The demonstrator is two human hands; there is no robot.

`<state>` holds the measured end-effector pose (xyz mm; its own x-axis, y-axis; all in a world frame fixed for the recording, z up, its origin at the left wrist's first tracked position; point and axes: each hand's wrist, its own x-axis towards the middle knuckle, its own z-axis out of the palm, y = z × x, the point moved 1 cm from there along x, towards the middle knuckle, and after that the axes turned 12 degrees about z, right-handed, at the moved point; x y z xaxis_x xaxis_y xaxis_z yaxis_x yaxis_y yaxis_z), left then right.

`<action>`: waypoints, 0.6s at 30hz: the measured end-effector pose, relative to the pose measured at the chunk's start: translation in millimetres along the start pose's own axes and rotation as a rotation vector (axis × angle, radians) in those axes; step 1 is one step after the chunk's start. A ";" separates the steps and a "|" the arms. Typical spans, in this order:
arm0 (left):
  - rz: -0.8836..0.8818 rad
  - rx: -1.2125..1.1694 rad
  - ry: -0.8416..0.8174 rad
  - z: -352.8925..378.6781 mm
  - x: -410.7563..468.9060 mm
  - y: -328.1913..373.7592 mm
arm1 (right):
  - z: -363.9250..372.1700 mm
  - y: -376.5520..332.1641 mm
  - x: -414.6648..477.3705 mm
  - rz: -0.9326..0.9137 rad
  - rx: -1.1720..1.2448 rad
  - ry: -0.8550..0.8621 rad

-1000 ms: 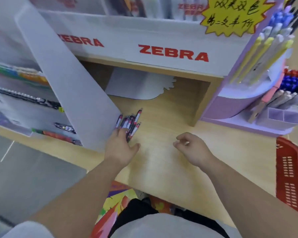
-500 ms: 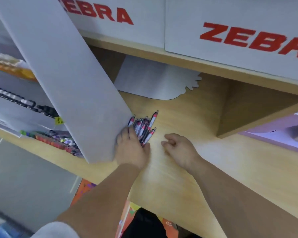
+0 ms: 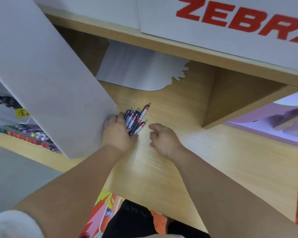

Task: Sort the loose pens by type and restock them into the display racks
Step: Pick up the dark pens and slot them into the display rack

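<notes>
The left hand, fingers curled round a fanned pen bundle beside the white panel, right hand loosely curled, empty, on the desk: splayed outer pens may slip free.

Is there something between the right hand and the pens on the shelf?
Nothing visible. Only bare wooden shelf lies between the right hand and the pens, which the left hand holds at their near ends.
</notes>
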<state>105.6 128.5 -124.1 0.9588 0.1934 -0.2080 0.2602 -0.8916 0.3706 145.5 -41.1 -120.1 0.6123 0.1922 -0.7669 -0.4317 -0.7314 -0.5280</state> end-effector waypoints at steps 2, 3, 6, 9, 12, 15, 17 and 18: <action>0.054 -0.042 -0.034 0.5 0.7 5.3 | 0.1 -0.3 0.1 -0.004 0.009 0.017; 0.077 -0.065 -0.052 1.8 0.0 8.5 | 0.7 -0.3 0.4 -0.001 0.028 0.022; 0.102 -0.125 -0.083 8.7 -3.3 18.2 | 1.9 -0.2 -0.6 0.012 0.153 0.011; 0.069 -0.155 -0.106 14.1 -6.9 28.0 | 3.3 2.1 -4.1 0.023 0.250 0.024; 0.026 -0.172 -0.133 15.0 -5.8 32.5 | 8.9 3.9 -9.9 0.027 0.334 0.034; 0.029 -0.168 -0.166 13.6 -3.9 34.2 | 16.9 2.2 -13.6 0.005 0.375 0.019; 0.026 -0.192 -0.163 12.6 -5.1 35.9 | 18.8 1.6 -15.3 -0.010 0.391 0.041; 0.032 -0.207 -0.162 12.7 -5.7 36.3 | 19.5 2.3 -15.6 -0.005 0.435 0.045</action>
<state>108.1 89.9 -120.9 0.9407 0.0833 -0.3288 0.2634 -0.7902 0.5534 122.1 -33.1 -116.4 0.6389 0.1593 -0.7526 -0.6618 -0.3849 -0.6434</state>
